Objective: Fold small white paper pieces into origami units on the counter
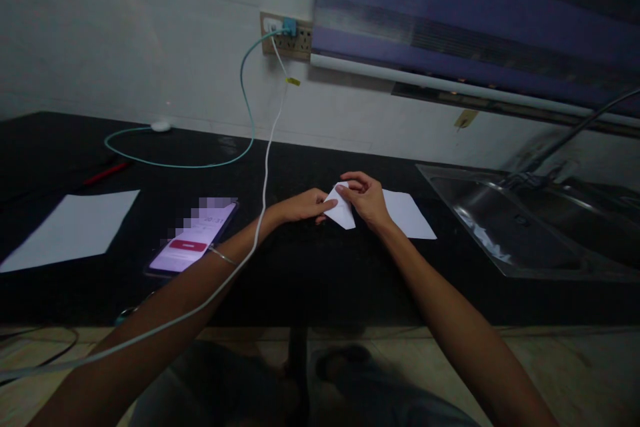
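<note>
A small piece of folded white paper [343, 211] is held up between both hands over the black counter. My left hand [306, 205] pinches its left edge, thumb on top and fingers behind. At the paper's upper right, my right hand [367, 200] closes on it with thumb and fingers near the top corner. Just right of and partly behind my right hand lies a flat white sheet of paper [410, 215]. How the far side of the folded paper looks is hidden.
A lit phone [193, 240] and another white sheet [75, 230] lie to the left, with a red pen-like object [106, 173] behind. A white cable [266, 173] crosses over my left arm from the wall socket [300, 40]. A metal sink [500, 227] is at right.
</note>
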`<action>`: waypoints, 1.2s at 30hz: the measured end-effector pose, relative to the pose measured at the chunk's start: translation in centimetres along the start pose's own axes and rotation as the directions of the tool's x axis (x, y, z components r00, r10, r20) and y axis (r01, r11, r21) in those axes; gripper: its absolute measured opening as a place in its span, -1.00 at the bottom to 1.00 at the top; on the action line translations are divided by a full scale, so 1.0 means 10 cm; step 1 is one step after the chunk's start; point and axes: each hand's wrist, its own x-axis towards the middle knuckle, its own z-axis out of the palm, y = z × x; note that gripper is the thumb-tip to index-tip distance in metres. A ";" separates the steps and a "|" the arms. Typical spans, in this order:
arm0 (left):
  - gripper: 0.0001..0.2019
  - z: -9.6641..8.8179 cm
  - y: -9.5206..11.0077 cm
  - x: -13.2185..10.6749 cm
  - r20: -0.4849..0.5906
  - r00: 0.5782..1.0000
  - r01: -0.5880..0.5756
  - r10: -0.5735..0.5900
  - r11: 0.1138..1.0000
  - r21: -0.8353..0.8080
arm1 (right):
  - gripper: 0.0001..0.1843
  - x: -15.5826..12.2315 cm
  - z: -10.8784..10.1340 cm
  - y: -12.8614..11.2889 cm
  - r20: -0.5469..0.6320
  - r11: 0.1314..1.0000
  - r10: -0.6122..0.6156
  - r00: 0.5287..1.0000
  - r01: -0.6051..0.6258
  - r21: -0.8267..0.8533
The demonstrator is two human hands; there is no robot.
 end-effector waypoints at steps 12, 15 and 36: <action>-0.45 0.07 -0.15 0.07 -0.430 0.896 0.181 -0.108 0.975 0.132 | -0.51 -0.08 0.10 -0.01 0.200 0.840 -0.291 0.936 0.350 -0.416; -0.48 0.07 -0.13 0.06 -0.454 0.883 0.196 -0.119 0.973 0.125 | -0.57 -0.09 0.13 -0.02 0.159 0.839 -0.315 0.936 0.353 -0.415; -0.60 0.17 -0.12 0.08 -0.518 0.856 0.162 0.002 0.949 0.272 | -0.89 -0.02 -0.03 -0.10 0.070 0.847 -0.354 0.932 0.352 -0.398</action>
